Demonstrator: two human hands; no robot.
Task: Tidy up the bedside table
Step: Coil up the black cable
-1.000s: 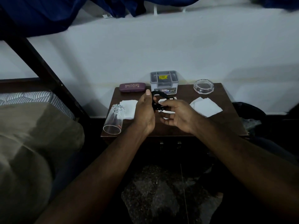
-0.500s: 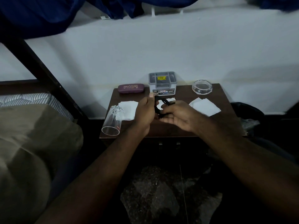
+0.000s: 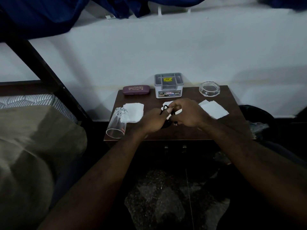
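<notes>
A dark wooden bedside table (image 3: 235, 127) stands against the white wall. Over its middle, my left hand (image 3: 153, 120) and my right hand (image 3: 189, 114) both grip a bundle of black cord (image 3: 164, 107); a small metal plug tip (image 3: 176, 124) sticks out below. A white tissue (image 3: 167, 103) lies partly hidden behind the hands. A clear drinking glass (image 3: 117, 124) lies on its side at the table's left edge, on another white tissue (image 3: 133, 112).
At the back stand a maroon spectacle case (image 3: 136, 90), a grey-lidded white box (image 3: 168, 85) and a glass ashtray (image 3: 209, 88). Folded white tissues (image 3: 213, 109) lie at right. A bed with pillow (image 3: 33, 146) is left; a dark bin (image 3: 255, 120) is right.
Both hands have come lower and closer to the tabletop, and the black cord is gathered tighter between them, with less of its loop showing.
</notes>
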